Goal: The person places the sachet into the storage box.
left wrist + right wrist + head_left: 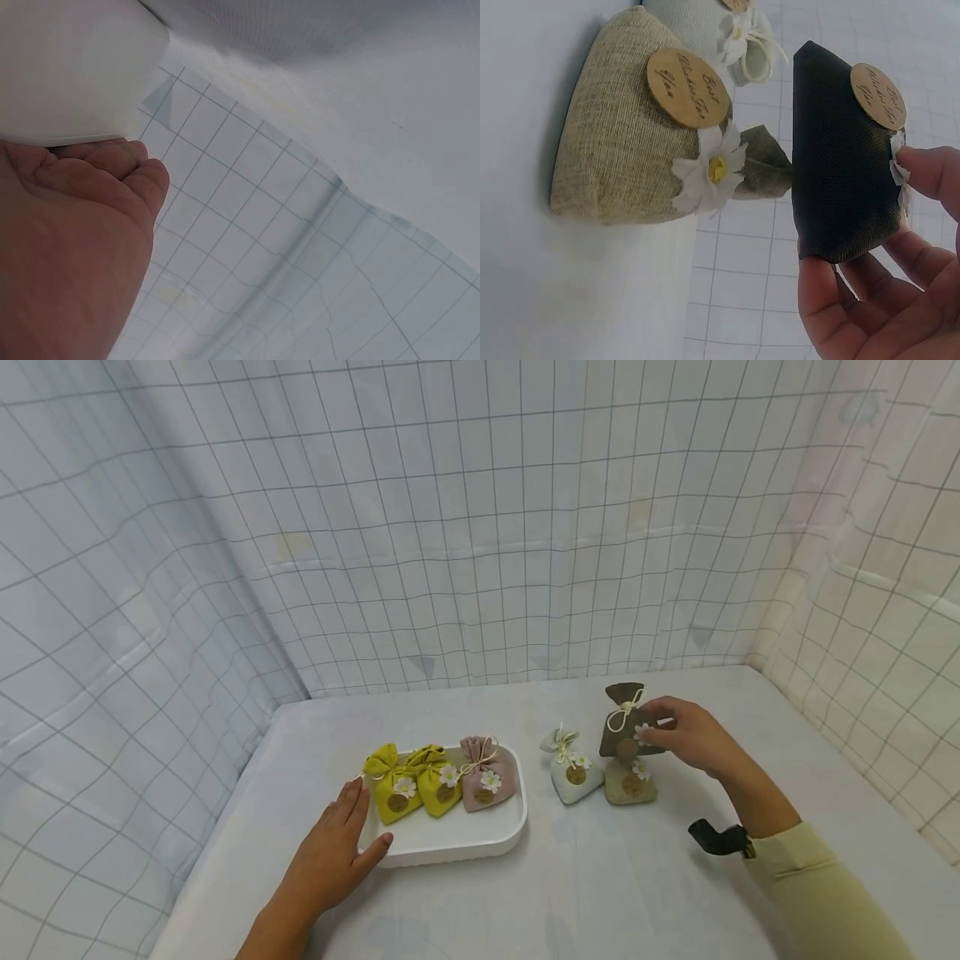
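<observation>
My right hand (686,735) pinches a dark brown drawstring pouch (619,745) by its side, with the thumb near its white flower; the same brown pouch (840,150) shows up close in the right wrist view. Just below and partly behind it is a beige pouch (626,783), and a pale grey-white pouch (573,777) lies to the left. My left hand (326,852) rests against the left end of a white tray (450,852), fingers along the side and thumb at the front rim. Inside the tray lie two yellow pouches (392,787) and a pink pouch (483,781).
A white cloth covers the table (570,893). Grid-patterned white curtains (480,527) hang behind and on both sides. A dark strap-like piece (718,838) sticks out from the right sleeve cuff, over the table.
</observation>
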The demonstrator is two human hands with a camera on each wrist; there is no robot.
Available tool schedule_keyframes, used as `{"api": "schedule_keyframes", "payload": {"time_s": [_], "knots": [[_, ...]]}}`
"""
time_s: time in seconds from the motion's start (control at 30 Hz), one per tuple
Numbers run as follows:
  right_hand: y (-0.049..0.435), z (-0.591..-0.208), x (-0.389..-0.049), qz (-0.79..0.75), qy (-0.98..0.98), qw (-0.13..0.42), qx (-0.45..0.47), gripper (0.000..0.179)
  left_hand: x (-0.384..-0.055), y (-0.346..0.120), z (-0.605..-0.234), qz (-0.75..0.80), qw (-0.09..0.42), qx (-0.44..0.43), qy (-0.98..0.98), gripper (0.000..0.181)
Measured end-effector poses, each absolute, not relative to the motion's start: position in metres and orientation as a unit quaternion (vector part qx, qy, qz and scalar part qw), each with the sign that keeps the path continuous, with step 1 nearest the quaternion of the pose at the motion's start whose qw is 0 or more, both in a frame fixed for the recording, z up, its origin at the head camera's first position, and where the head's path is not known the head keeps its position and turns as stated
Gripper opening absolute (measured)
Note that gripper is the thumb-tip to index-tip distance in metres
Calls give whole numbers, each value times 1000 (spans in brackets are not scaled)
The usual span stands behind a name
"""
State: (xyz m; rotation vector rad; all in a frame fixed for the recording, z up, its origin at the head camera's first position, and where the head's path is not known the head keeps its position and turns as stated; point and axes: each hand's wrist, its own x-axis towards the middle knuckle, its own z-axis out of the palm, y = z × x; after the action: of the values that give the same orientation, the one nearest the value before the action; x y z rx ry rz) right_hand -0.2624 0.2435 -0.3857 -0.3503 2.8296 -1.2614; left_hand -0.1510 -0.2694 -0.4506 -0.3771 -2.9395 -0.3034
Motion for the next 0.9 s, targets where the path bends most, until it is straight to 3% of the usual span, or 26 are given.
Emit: {"api": "schedule_keyframes", "payload": {"time_s": [0.9], "knots": [[192, -383, -266, -441, 881, 40, -166, 49, -150, -269, -450, -105, 85, -130, -982, 82]]}}
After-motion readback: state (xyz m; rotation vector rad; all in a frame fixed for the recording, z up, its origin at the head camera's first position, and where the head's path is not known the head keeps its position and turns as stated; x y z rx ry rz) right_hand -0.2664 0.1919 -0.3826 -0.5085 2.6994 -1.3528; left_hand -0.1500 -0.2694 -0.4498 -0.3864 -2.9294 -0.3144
